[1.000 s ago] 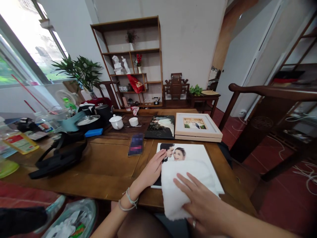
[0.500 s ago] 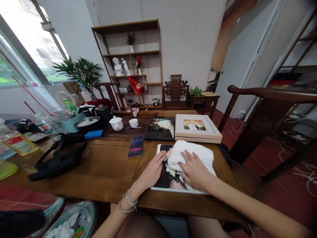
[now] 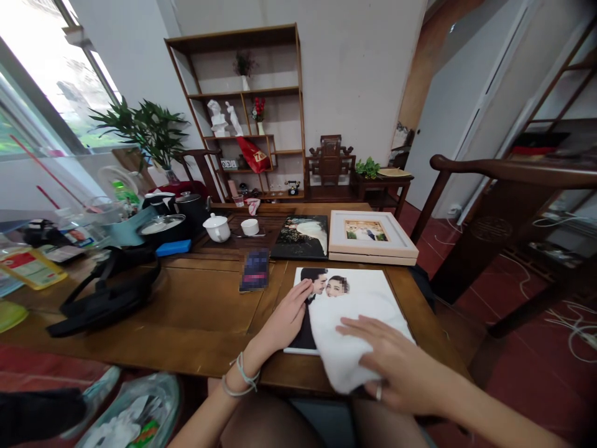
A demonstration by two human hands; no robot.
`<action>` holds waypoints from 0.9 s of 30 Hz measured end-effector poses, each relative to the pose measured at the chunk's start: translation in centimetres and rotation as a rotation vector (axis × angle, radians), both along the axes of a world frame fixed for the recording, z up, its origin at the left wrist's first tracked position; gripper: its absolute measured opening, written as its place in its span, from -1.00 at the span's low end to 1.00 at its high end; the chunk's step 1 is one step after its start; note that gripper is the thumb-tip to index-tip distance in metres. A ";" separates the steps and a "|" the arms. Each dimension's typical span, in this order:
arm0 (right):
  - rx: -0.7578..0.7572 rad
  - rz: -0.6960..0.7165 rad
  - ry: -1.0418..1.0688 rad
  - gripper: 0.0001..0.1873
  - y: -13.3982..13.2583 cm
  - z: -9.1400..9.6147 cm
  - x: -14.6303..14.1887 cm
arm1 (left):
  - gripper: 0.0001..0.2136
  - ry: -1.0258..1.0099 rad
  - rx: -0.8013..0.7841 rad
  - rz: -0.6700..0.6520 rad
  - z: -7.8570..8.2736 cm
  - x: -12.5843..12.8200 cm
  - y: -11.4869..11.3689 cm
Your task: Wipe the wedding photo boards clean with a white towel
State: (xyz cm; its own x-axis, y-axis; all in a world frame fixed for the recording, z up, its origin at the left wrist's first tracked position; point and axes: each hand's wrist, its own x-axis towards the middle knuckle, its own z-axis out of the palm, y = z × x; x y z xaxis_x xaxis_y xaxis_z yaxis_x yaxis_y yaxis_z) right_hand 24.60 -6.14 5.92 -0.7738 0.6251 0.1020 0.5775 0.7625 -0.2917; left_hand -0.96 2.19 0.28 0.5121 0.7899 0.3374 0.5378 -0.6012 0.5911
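Observation:
A photo panel [image 3: 373, 281] with a printed couple lies flat near the table's front edge. My left hand [image 3: 288, 316] rests on the panel's left side, fingers stretched out. Under my right hand [image 3: 396, 358] is a white towel [image 3: 333, 333], gripped against the panel's lower part and hanging a little past its near edge. Part of the printed picture is hidden by the towel. Beyond the panel lie a dark photo panel [image 3: 298, 239] and a light wooden picture frame [image 3: 373, 249]. To the left of my left hand lies a phone [image 3: 254, 270].
On the wooden table [image 3: 200, 317] sit a black strapped bag [image 3: 107, 292], a blue sponge [image 3: 173, 248], a white lidded cup [image 3: 216, 228] and pots. A wooden chair [image 3: 494, 205] stands at the right. A lined bin [image 3: 133, 414] is below the table on the left.
My right hand has drawn the towel down toward me, from the panel's upper part to its near edge, uncovering the printed faces. My left hand has stayed in place.

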 end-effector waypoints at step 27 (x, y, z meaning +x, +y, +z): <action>0.051 0.080 -0.121 -0.70 0.3 -0.4 2.3 | -0.56 -0.016 0.004 0.006 -0.3 -0.1 0.2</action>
